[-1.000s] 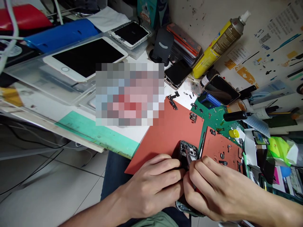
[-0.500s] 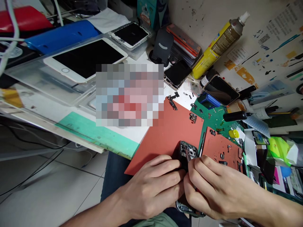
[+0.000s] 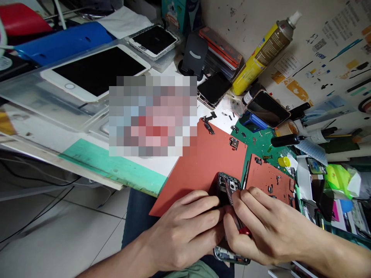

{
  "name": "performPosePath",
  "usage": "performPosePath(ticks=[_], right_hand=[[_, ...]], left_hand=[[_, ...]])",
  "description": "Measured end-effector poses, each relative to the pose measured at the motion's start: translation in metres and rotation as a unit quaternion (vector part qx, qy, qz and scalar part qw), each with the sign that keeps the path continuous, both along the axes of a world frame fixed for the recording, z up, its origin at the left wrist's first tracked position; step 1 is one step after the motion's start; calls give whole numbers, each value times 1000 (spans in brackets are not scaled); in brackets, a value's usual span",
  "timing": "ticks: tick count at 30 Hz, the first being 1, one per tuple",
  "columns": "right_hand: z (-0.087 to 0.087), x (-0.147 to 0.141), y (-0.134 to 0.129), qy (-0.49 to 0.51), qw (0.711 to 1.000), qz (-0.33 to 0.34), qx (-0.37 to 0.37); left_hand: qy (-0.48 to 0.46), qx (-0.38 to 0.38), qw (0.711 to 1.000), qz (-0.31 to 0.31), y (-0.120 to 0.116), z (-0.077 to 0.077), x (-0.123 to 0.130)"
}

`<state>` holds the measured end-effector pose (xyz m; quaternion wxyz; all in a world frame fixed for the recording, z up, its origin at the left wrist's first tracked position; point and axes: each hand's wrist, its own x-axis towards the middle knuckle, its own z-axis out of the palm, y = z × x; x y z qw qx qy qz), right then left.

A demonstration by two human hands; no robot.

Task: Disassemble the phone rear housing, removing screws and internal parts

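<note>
An opened phone [image 3: 232, 255] stands tilted over the near edge of the orange-red mat, its upper end showing bare inner parts and a round opening. My left hand [image 3: 188, 227] grips its left side with the fingers curled round; the thumb is hidden. In my right hand [image 3: 257, 227] are tweezers [image 3: 228, 192] with a ridged grip, pinched between thumb and fingers, the tips reaching into the phone's upper end. Something red [image 3: 245, 231] also shows under that hand; its kind is unclear. Both hands hide the phone's middle.
Small phone parts [image 3: 234, 143] lie on the orange-red mat [image 3: 199, 162]. A dark slim tool [image 3: 246, 174] rests beside a second mat [image 3: 275, 170] with several parts. Farther back are phones [image 3: 213, 90], a yellow spray can [image 3: 257, 58] and a white-framed screen [image 3: 101, 71].
The view has shifted slightly, so the bench appears farther left. The red piece under my right hand shows more now. Both hands keep hold of the phone and tweezers.
</note>
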<state>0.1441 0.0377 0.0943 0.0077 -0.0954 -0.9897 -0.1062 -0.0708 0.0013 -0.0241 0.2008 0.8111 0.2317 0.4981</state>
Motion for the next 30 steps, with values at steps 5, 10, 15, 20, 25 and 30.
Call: performPosePath(ticks=[5, 10, 15, 20, 25, 30], right_hand=[[-3, 5, -3, 16, 1000, -1, -11], [3, 20, -13, 73, 997, -26, 4], [-4, 47, -52, 233, 914, -320, -81], [-39, 67, -96, 614, 571, -542, -66], [-54, 83, -110, 733, 291, -579, -207], [-58, 96, -109, 773, 182, -539, -280]], left_hand=[[17, 2, 1000, 1, 1, 1, -1], [43, 5, 999, 5, -2, 7, -3], [139, 39, 989, 22, -7, 11, -15], [255, 88, 963, 18, -15, 2, -25], [264, 64, 962, 4, -14, 8, -30], [181, 35, 982, -43, 23, 44, 14]])
